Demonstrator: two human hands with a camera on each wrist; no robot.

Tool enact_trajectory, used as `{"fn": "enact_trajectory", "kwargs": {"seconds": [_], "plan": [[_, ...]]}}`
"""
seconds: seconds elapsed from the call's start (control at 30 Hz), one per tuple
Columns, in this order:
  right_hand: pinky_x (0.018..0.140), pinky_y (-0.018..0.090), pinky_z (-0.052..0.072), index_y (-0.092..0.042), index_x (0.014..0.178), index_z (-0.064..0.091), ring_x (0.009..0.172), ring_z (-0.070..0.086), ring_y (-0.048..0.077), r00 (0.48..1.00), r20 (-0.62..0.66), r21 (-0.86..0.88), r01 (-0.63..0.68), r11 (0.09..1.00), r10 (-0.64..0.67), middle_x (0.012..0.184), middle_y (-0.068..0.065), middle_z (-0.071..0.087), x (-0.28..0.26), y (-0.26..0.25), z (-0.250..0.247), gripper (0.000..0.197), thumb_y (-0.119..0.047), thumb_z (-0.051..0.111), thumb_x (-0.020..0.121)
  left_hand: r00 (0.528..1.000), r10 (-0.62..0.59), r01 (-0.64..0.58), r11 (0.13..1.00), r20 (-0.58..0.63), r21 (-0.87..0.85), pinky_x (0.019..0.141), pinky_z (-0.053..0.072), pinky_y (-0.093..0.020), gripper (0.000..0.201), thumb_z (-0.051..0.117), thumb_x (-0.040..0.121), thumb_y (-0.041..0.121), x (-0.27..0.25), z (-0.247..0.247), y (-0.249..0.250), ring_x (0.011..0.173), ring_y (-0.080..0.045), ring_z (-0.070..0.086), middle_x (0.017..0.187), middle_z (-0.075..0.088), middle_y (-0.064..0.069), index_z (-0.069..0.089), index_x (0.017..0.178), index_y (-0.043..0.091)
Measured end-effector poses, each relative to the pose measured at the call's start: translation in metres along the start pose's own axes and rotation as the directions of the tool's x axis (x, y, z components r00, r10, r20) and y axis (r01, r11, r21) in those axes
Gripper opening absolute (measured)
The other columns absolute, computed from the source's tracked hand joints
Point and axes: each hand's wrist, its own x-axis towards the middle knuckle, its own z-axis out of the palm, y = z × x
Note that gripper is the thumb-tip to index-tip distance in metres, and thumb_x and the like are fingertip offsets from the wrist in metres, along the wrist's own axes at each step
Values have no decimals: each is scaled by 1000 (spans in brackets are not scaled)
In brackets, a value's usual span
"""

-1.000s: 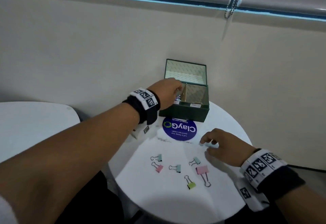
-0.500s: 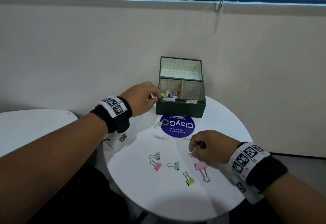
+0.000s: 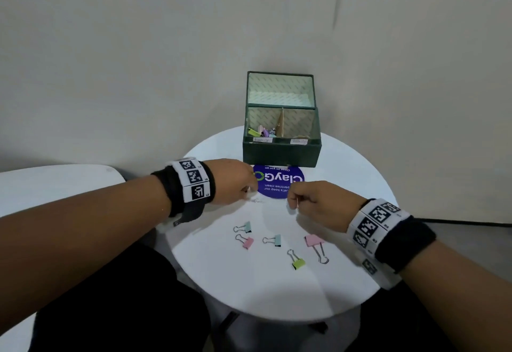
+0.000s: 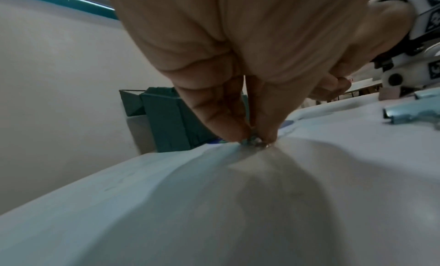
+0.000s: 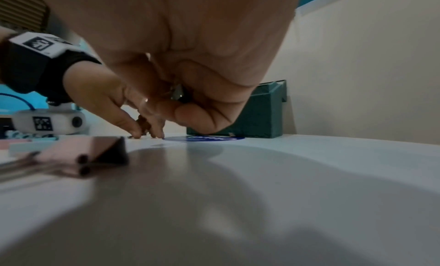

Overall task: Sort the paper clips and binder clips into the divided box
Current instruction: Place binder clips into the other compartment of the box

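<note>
While the green divided box stands open at the far edge of the round white surface, both hands work just in front of it. Colourful binder clips lie in its left compartment; what its right compartment holds cannot be told. The left hand reaches down just in front of the box, beside the blue sticker, its grip closed thumb to fingertip on a small silver paper clip that touches the surface. The right hand sits on the other side of that sticker, fingers curled in, its grip clamped on a small binder clip with a wire handle showing. Further from the box lie five loose binder clips: two teal, a small pink, a green, and a larger pink one.
</note>
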Motion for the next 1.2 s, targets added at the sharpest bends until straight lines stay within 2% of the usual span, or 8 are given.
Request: {"fn": "enact_trajectory", "kwargs": {"seconds": [0.1,0.2,0.37,0.47,0.6,0.83,0.93,1.2], "plan": [[72,39,60,-25,85,64,58,63,6,994,103,41,17,999,-21,75,-7,66,-6,-11,3,8,-31,59,84,999,-36,34,995,-22,-92,79,38,-23,18,55,98,33,-8,3,-1,88,-9,49,100,51,12,64,114,34],[68,32,57,-32,93,66,63,60,5,988,155,-77,40,996,-27,72,-12,60,-3,-18,9,33,-55,77,73,999,-43,38,975,-21,-218,78,38,-21,23,54,100,30,-19,3,-6,82,-7,50,93,46,15,66,119,36],[67,26,52,-32,95,66,67,53,4,989,126,-180,98,979,-76,73,-13,56,5,-19,19,19,-44,73,81,998,22,3,935,65,-355,91,44,-21,39,43,95,7,-41,1,10,96,-9,56,102,52,14,73,107,27],[67,23,46,-33,97,63,71,52,3,994,17,-169,110,980,-108,78,-15,56,7,-15,20,17,-44,66,85,997,42,-30,983,59,-182,92,44,-29,31,43,100,25,-45,0,26,106,-16,57,115,57,5,64,122,30],[73,25,47,-31,96,60,79,54,5,972,-154,-106,164,981,-179,86,-17,57,22,-9,11,15,-42,63,86,993,96,-83,985,76,-154,81,40,-26,37,54,96,45,-44,2,32,103,-18,57,102,46,8,53,134,43],[61,24,40,-28,89,54,64,48,9,904,-413,19,132,991,-113,75,-10,52,77,-20,-36,11,-32,64,93,999,35,-25,958,30,-286,71,35,-24,17,61,93,42,-41,15,24,82,-7,49,92,49,14,61,108,34],[71,31,48,-24,100,56,75,55,13,856,-512,36,102,994,-69,87,-7,56,110,-29,-54,6,-27,59,96,999,14,-1,949,38,-316,70,40,-26,16,63,91,44,-41,19,20,79,-7,50,90,50,14,58,99,32],[98,38,47,-20,119,62,114,59,24,944,-321,-96,45,994,-74,121,3,64,131,-16,-44,24,-18,44,104,949,-147,31,924,-279,-381,68,36,-19,15,65,93,36,-12,-39,-27,77,1,45,87,46,18,61,97,22]]}}
